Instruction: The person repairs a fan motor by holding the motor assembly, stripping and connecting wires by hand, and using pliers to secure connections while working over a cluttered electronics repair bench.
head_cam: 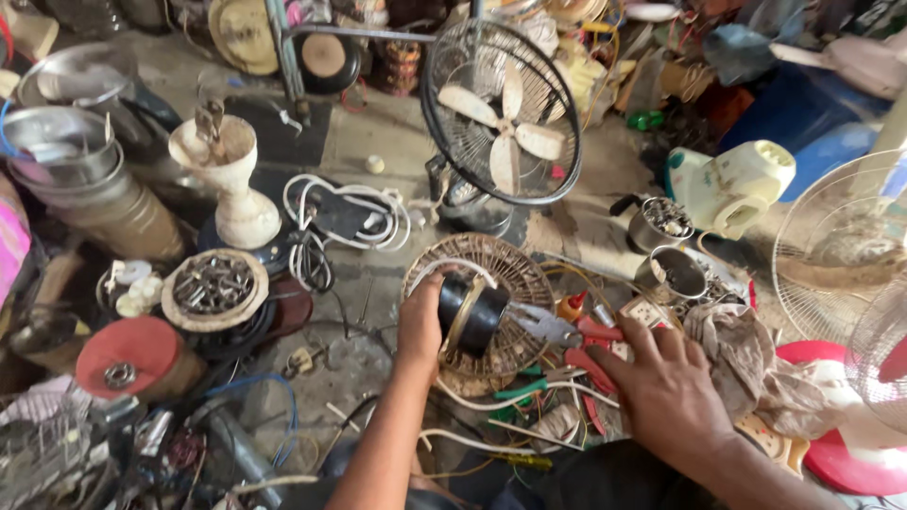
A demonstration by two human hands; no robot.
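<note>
My left hand point(421, 321) grips a black round fan motor point(471, 314) with a brass-coloured ring, holding it over a dusty round fan grille point(510, 274) that lies flat on the floor. My right hand point(661, 385) reaches down with fingers spread onto red-handled pliers point(576, 332), whose metal jaws point at the motor. Green-handled pliers point(529, 385) and loose white wires lie just below. A dirty rag point(737, 349) lies right of my right hand.
A standing fan point(501, 118) with cream blades is straight ahead. A bowl of screws point(213, 286), a white pedestal point(231, 179), coiled white cable point(350, 212), metal pots point(66, 142), two cups of small parts point(673, 247), a cream fan housing point(737, 184) and a white grille point(841, 255) crowd the floor.
</note>
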